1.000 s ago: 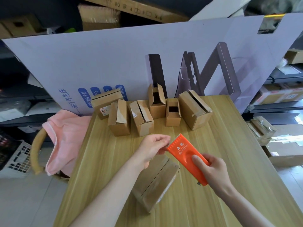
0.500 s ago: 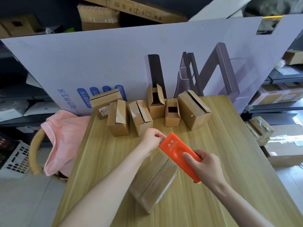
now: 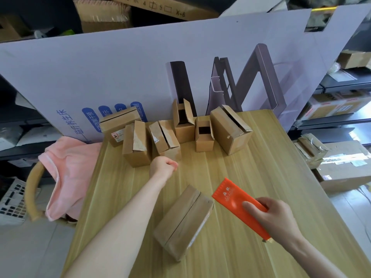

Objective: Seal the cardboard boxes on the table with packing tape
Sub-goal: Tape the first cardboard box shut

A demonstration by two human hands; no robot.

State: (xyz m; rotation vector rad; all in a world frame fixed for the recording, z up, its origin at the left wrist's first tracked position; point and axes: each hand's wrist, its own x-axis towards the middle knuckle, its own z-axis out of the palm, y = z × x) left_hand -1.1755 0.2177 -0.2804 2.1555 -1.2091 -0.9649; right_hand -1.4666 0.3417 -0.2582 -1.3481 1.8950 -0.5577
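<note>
Light wooden table [image 3: 251, 173] fills the lower view, storage clutter around it. Landmark: brown cardboard box [image 3: 184, 221] lying flat on the near table, top flaps folded shut, centre seam facing up, no tape visible on it.

Right of that box and slightly nearer, right hand [image 3: 279, 219] grips an orange plastic tape dispenser [image 3: 230, 197], fingers curled round its body, thumb pressed on the top face. Its toothed edge points up-left and sits just beside the box's far right corner; touching or not, cannot tell.

Beyond the box to the left, left hand [image 3: 163, 167] is over the table with fingers curled into a fist, thumb against forefinger. Whether it pinches anything does not show.

Further beyond the box, a row of six small brown cardboard boxes [image 3: 136, 149] stands at the table's far edge, several with flaps loose or open.

Behind the row leans a large pale lilac printed cardboard sheet [image 3: 120, 67]. Far left of the box, pink cloth [image 3: 66, 169] hangs over a curved wooden chair back [image 3: 30, 187]. Far right, cartons [image 3: 345, 173] on the floor.
</note>
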